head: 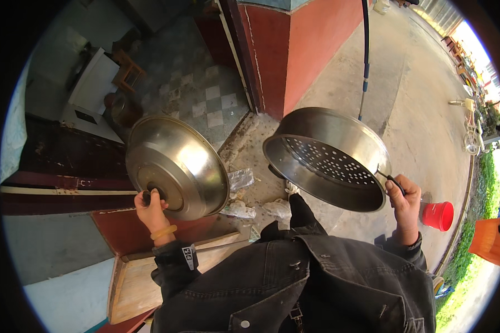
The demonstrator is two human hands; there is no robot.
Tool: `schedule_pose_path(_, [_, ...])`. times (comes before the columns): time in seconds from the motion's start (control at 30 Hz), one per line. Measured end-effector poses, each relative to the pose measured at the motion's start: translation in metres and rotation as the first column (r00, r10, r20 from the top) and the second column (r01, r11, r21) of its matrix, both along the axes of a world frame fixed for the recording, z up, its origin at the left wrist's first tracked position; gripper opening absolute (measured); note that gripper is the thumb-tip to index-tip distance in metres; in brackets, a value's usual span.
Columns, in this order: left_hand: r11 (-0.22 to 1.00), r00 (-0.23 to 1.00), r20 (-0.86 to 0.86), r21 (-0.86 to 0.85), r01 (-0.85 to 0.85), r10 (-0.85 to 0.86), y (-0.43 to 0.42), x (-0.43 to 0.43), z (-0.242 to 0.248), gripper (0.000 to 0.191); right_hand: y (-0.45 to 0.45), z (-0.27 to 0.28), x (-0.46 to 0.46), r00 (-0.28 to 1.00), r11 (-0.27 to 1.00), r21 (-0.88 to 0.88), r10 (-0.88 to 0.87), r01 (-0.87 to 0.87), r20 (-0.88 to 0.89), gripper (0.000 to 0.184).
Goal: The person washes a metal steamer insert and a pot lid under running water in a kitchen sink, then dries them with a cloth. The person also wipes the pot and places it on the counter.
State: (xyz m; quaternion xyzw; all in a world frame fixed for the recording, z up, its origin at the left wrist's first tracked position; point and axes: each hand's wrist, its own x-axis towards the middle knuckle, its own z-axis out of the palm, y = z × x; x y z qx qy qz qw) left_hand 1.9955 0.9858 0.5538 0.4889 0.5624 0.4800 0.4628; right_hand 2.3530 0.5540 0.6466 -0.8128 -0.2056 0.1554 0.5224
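My left hand [153, 212] grips the black knob of a domed metal pot lid [187, 166], tilted on its side before the doorway. On the right, my right hand [404, 200] holds a metal steamer tier [329, 125] by one black side handle. The tier is tipped so that its perforated bottom [329, 162] shows, and a second dark handle juts out on its far left side. Lid and tier are apart, both held up above the ground. I see nothing inside the tier.
A doorway with a dark frame [237, 50] opens left onto a checkered floor [212, 104]. A red-painted wall corner [289, 54] stands ahead. Plastic scraps [239, 210] lie near my feet. A wooden board [141, 287] is at lower left, a red bucket [439, 216] at right.
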Motion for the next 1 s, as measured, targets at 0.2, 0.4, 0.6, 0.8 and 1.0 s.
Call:
schedule_pose_path(0.2, [0.977, 0.97, -0.125, -0.02, -0.211, 0.207, 0.042, 0.035, 0.012, 0.019, 0.174, -0.015, 0.123, 0.925, 0.922, 0.07, 0.378, -0.38, 0.036, 0.034])
schedule_pose_path(0.4, [0.935, 0.927, -0.117, 0.039, -0.354, 0.356, 0.094, 0.034, 0.024, 0.018, 0.341, -0.014, 0.166, 0.849, 0.835, 0.173, 0.529, -0.522, 0.01, 0.033])
schedule_pose_path(0.6, [0.921, 0.918, -0.079, 0.002, -0.39, 0.389, 0.201, 0.036, -0.005, 0.021, 0.507, -0.035, 0.16, 0.765, 0.773, 0.218, 0.629, -0.596, -0.138, 0.032])
schedule_pose_path(0.8, [0.952, 0.946, -0.119, -0.012, -0.307, 0.303, 0.373, 0.012, -0.059, 0.024, 0.695, -0.045, 0.129, 0.733, 0.756, 0.186, 0.654, -0.628, -0.184, 0.03])
schedule_pose_path(1.0, [0.956, 0.934, -0.217, -0.003, -0.292, 0.284, 0.518, -0.029, -0.052, 0.031, 0.835, -0.027, 0.103, 0.771, 0.821, 0.248, 0.569, -0.514, -0.286, 0.032])
